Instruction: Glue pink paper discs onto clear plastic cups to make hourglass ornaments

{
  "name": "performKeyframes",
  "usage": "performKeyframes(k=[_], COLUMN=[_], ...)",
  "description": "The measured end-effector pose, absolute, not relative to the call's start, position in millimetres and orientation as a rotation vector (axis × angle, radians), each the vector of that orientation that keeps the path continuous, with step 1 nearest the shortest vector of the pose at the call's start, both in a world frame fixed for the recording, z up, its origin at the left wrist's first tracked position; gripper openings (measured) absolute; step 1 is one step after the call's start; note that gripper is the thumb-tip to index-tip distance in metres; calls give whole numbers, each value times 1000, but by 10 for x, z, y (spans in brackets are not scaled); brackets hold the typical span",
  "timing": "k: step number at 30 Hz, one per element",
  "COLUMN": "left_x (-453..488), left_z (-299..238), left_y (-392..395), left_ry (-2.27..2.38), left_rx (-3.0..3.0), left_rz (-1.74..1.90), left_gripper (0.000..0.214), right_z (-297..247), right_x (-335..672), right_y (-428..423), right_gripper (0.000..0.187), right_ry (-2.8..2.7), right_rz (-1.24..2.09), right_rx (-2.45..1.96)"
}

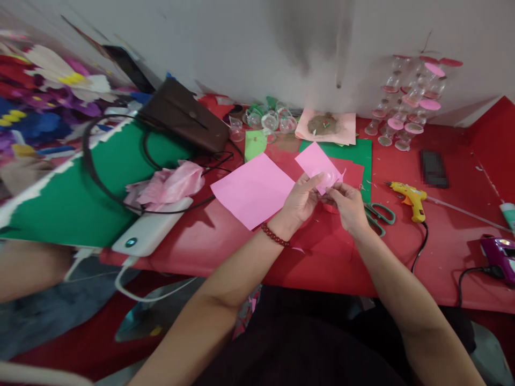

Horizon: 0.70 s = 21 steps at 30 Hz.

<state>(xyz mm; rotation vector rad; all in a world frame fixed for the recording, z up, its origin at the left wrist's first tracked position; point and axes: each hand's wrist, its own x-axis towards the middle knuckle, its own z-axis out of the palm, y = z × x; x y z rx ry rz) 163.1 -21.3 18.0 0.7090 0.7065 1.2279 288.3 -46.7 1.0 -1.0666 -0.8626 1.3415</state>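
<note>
My left hand [302,198] holds a small piece of pink paper [311,158], its thumb pressing a round clear plastic piece [330,177] against the paper. My right hand [349,205] has its fingers closed at the lower right edge of that same paper, where a thin pink sliver sticks out. A larger pink sheet [253,190] lies flat to the left of my left hand. Scissors with green handles [381,213] rest on the red table beside my right wrist, their blades hidden from view.
A yellow glue gun [412,198], a phone [433,168] and a purple device [499,257] lie to the right. Clear plastic cups [269,120] stand at the back, near a hanging cup ornament [414,102]. Leftward are a brown bag [189,115], a white power bank [151,230] and looped cable.
</note>
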Motion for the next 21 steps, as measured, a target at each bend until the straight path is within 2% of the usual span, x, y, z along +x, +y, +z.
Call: performKeyframes(k=[9, 13, 21], left_x=[1646, 1656, 1647], left_z=[212, 217, 217], left_y=[-243, -252, -271], left_ry=[636, 626, 565], left_rx=[700, 645, 667], left_rz=[1213, 1221, 1217], left_gripper=[41, 40, 42], right_z=[62, 86, 141], right_x=[2853, 2878, 2927], right_y=[-491, -490, -484], right_gripper=[15, 18, 20], right_ry=[-897, -954, -961], right_rz=[1194, 1044, 965], right_rx=[-1118, -1178, -1170])
